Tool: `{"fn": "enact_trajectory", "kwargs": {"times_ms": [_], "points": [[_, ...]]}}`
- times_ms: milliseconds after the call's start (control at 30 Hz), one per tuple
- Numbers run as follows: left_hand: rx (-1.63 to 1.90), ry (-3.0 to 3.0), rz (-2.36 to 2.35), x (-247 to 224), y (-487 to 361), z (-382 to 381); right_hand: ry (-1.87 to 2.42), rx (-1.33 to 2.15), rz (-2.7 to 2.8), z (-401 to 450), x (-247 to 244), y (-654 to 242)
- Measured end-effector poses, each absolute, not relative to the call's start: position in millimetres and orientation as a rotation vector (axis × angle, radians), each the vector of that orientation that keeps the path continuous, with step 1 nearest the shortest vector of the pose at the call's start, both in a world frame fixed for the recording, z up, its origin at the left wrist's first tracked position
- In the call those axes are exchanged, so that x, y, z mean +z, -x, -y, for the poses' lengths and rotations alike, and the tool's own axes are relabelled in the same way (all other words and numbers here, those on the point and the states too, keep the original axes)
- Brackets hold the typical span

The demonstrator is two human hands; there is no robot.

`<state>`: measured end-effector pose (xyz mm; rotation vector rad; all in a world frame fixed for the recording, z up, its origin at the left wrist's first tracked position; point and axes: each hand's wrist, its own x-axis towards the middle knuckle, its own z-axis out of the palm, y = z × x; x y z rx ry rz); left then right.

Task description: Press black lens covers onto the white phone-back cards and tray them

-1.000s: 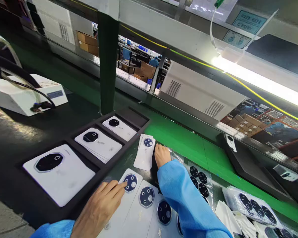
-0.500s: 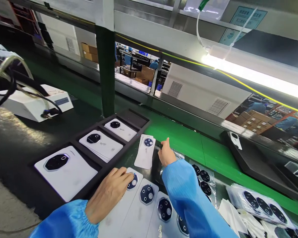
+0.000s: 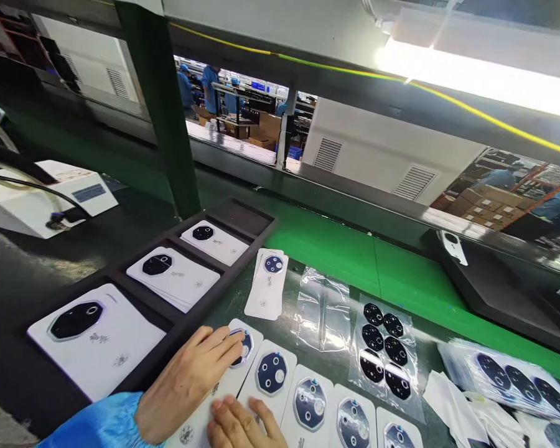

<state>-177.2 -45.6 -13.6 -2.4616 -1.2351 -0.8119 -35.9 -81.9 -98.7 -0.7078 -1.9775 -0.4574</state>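
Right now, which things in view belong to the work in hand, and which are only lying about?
Likely in the work:
row of panels, under both hands
left hand
right hand
black tray, holding similar panels
sheet of black discs

Seemingly only lying about:
white cloths
white box
cartons

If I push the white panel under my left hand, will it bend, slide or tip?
The white panel is probably fairly stiff: its visible part lies flat, without curl. It looks thin, so likely light and apt to slide, perhaps nudging the neighbouring panel close beside it. Tipping seems unlikely, since it lies broad and low under the left hand.
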Motion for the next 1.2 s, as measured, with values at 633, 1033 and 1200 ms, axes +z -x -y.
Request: {"fn": "enact_trajectory", "kwargs": {"times_ms": [633,1033,1200], "points": [[-0.816,2.469,1.186,-21.1,181.5,43.7,0.714,-0.389,1.990,79.8,-101.9,35.2],[-0.875,2.725,1.467,-8.5,179.9,36.8,0.675,-0.366,2.064,80.0,-93.7,24.8],[-0.815,2.832,1.892,-5.8,179.7,16.5,0.639,-0.383,2.027,75.7,-78.7,23.4]]}}
